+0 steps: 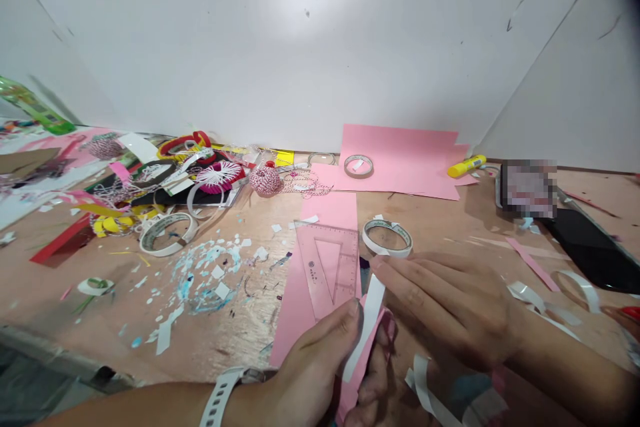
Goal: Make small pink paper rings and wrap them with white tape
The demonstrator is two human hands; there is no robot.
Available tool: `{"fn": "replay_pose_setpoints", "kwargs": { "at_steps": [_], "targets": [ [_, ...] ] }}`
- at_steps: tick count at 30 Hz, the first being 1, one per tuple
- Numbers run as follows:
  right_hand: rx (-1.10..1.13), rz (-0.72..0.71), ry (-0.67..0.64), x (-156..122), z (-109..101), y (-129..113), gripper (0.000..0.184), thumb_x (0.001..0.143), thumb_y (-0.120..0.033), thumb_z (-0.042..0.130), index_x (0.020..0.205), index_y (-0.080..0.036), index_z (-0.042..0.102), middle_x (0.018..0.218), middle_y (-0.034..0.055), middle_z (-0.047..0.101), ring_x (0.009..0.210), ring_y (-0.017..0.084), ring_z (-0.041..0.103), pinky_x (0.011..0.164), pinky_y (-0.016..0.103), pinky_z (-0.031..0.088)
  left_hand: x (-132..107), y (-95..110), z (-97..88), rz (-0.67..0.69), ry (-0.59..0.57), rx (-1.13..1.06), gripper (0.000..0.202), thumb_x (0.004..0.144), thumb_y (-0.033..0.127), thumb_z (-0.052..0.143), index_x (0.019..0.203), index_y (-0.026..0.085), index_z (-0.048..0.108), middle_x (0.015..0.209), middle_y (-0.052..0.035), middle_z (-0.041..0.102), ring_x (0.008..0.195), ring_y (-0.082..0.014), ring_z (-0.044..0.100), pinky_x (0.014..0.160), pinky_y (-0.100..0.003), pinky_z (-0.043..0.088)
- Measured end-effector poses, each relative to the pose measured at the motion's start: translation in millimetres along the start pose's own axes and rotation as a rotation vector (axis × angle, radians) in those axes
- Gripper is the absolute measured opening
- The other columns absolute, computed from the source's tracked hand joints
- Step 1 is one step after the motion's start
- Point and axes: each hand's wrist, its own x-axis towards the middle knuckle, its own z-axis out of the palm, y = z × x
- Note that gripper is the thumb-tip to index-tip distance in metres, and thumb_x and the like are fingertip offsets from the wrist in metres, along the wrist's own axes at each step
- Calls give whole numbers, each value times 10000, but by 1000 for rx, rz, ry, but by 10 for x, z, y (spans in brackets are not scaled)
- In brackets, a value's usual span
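Left hand (313, 367) curled, thumb on top and fingers beneath, pinching a folded pink paper strip (363, 367) together with a white tape strip (367, 327). Right hand (445, 307) open, fingers close together and nearly flat, fingertips (383, 267) at the upper end of the white tape strip.

Directly ahead of the left hand, a clear pink set square (325, 267) on a long pink paper sheet (293, 327). Just beyond the right fingertips, a roll of white tape (387, 238). Farther ahead of the right hand, a pink card sheet (400, 160) under a second tape roll (359, 165), beside a yellow glue stick (466, 165). To the right of the right hand, curled white tape scraps (530, 297) on a wooden tabletop (225, 340). Well to the left of the left hand, a ball of red-and-white twine (265, 181) and a third tape roll (167, 233).
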Motion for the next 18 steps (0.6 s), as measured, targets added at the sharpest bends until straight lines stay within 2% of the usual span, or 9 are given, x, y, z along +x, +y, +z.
{"fn": "replay_pose_setpoints", "kwargs": {
  "at_steps": [5,10,15,18],
  "targets": [
    [-14,-12,26,39,-26,2,563,869,-112,622,1417,1,565,1170,189,772,944,286,762,809,432,680,-53,-40,-16,-31,51,-8,496,977,692,466,932,207,554,619,30,543,428,-92,462,429,-197,327],
    [-26,-1,-4,49,-50,-9,554,857,-101,628,1407,-41,586,1170,174,781,946,277,760,855,421,678,-24,-35,-59,-28,39,15,505,986,687,436,913,201,551,617,23,539,429,-97,463,416,-193,353],
    [-41,-8,3,42,-45,-9,526,877,-119,600,1396,-38,593,1188,176,775,951,274,754,820,421,678,-17,-48,-59,34,25,21,432,1002,646,441,1047,227,535,583,39,532,383,-99,422,361,-180,341],
    [-46,-17,1,51,-48,-4,520,874,-111,598,1387,-23,599,1167,177,779,940,273,757,805,419,675,-23,-37,-46,7,12,16,426,999,644,457,1026,225,528,592,46,513,399,-85,419,385,-168,359]
  ]
}}
